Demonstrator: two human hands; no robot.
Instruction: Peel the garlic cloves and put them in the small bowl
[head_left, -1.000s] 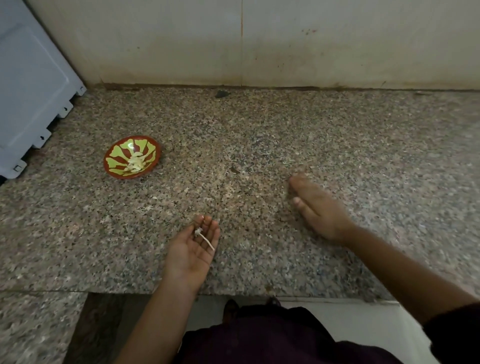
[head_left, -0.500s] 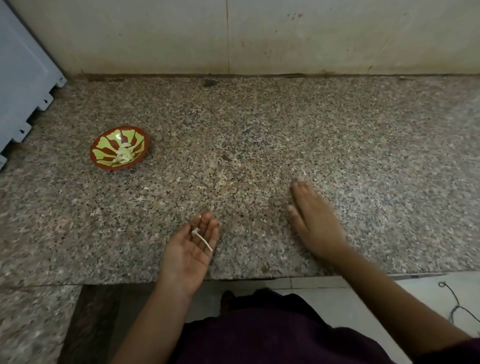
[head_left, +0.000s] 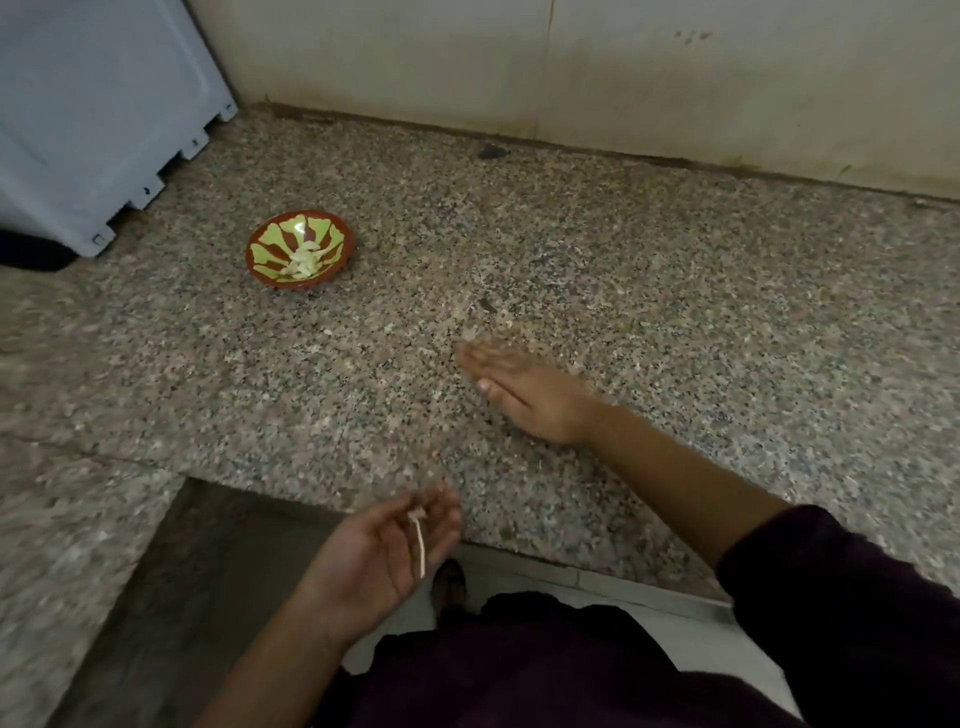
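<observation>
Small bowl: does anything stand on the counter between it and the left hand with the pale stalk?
Nothing visible does. Only bare granite counter lies between the left hand, which carries the pale stalk, and the small bowl. The right hand rests flat farther right, outside that path.

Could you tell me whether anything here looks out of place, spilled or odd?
Nothing is spilled or damaged: the small bowl stands upright with peeled garlic cloves inside. The only strays are a dark speck on the counter near the wall and a pale stem in the left hand.
</observation>
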